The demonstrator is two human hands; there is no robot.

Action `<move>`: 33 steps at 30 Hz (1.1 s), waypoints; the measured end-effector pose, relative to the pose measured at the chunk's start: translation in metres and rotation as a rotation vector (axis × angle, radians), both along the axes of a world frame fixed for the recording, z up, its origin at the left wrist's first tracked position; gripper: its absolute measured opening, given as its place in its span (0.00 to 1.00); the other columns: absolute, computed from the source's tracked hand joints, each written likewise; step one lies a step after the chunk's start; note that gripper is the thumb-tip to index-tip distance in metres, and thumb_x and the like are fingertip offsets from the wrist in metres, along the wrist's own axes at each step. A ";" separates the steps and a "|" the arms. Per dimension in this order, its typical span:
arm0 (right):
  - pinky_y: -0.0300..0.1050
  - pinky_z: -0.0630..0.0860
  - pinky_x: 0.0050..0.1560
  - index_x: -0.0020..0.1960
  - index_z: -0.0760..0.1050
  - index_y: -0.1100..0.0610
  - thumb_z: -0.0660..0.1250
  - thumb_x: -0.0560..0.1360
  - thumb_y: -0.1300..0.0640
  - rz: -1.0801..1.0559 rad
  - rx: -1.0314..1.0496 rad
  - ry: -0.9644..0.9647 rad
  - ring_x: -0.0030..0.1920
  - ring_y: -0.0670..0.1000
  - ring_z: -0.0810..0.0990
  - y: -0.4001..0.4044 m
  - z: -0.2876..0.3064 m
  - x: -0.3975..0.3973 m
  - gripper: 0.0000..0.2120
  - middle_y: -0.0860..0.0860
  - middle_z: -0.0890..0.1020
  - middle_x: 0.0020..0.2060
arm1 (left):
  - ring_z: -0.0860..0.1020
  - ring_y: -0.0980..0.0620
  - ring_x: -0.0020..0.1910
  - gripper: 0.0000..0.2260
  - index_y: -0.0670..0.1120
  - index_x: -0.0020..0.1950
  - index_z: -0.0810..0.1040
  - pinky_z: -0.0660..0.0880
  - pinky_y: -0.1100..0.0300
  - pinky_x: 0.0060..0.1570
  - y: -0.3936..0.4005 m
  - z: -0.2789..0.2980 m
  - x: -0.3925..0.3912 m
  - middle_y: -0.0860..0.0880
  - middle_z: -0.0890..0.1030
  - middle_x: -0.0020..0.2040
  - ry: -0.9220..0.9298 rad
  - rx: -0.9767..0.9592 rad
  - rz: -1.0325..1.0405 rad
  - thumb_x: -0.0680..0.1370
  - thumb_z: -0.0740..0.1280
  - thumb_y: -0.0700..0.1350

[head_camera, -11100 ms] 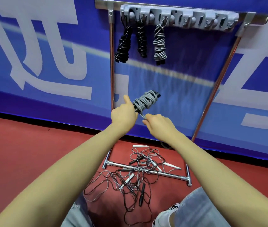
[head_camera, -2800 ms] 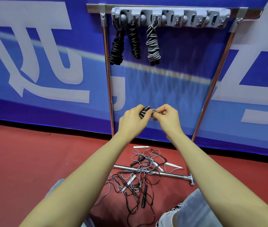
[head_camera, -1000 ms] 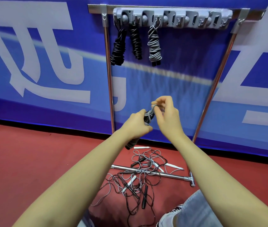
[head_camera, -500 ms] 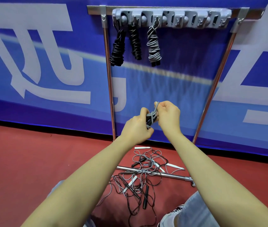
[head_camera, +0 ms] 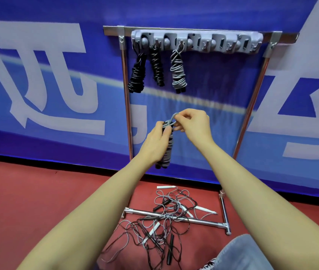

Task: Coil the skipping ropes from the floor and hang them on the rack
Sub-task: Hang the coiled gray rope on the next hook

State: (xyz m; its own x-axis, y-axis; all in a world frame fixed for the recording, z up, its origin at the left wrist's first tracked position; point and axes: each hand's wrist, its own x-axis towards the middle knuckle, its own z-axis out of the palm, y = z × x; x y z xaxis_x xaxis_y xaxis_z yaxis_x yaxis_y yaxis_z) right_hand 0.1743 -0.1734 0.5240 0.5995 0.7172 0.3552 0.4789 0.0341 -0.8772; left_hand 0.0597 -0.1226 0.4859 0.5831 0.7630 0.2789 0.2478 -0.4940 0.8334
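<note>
Held upright in mid-air, below the hooks and in front of the blue banner (head_camera: 38, 133): a tightly wound grey skipping-rope bundle with black handle ends (head_camera: 166, 152). Gripped round its middle by the left hand (head_camera: 154, 145), fingers curled about the coil. Pinched at the top by the right hand (head_camera: 192, 123), thumb and fingers closed on a small grey cord loop (head_camera: 174, 117) standing up from the bundle.

Likely trouble from here:
- Loop slipping out of the pinch before reaching a hook, letting the last wraps spring loose and the coil unwind.
- Loop probably too small or twisted to seat over a hook, leaving the bundle hanging by a single strand and prone to dropping.
- Loosening the left-hand grip too early, so the handles slide out of the bottom of the wrap.
- Brushing the neighbouring hung bundle on the way up and knocking it off.

Counted:
- Three coiled bundles already hanging on the grey plastic hook strip (head_camera: 222, 42) of the chrome tube rack (head_camera: 125, 94): two black coils (head_camera: 137, 78), one grey coil (head_camera: 178, 75).
- One bundle in hand.
- One tangled heap of loose black and grey ropes with black and white handles (head_camera: 162, 221) on the red floor (head_camera: 38, 201), draped over the rack's foot bar; number of ropes in it impossible to tell, several at least.
- Two hands, both occupied.
</note>
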 end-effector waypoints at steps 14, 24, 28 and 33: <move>0.56 0.79 0.47 0.37 0.79 0.49 0.65 0.67 0.43 -0.130 -0.031 -0.264 0.40 0.52 0.83 0.027 0.097 0.075 0.10 0.46 0.83 0.31 | 0.77 0.50 0.39 0.05 0.49 0.39 0.74 0.76 0.48 0.45 0.049 0.114 0.087 0.56 0.78 0.36 -0.216 0.191 0.090 0.75 0.66 0.46; 0.55 0.75 0.51 0.42 0.74 0.55 0.59 0.78 0.53 -0.254 -0.044 -0.359 0.47 0.55 0.79 0.073 0.136 0.139 0.10 0.51 0.82 0.41 | 0.75 0.51 0.41 0.05 0.50 0.41 0.74 0.73 0.54 0.46 0.095 0.169 0.163 0.54 0.78 0.39 -0.197 0.248 0.080 0.76 0.63 0.47; 0.49 0.69 0.45 0.50 0.73 0.58 0.55 0.80 0.55 -0.314 -0.056 -0.364 0.52 0.58 0.76 0.089 0.140 0.155 0.10 0.55 0.81 0.49 | 0.74 0.50 0.42 0.04 0.48 0.43 0.74 0.71 0.55 0.43 0.106 0.180 0.184 0.53 0.78 0.40 -0.202 0.270 0.104 0.77 0.63 0.45; 0.46 0.64 0.42 0.54 0.73 0.62 0.54 0.80 0.56 -0.371 -0.096 -0.342 0.50 0.58 0.75 0.104 0.146 0.168 0.12 0.57 0.79 0.51 | 0.75 0.48 0.44 0.04 0.47 0.42 0.74 0.72 0.56 0.44 0.116 0.184 0.204 0.50 0.79 0.42 -0.215 0.218 0.138 0.76 0.63 0.44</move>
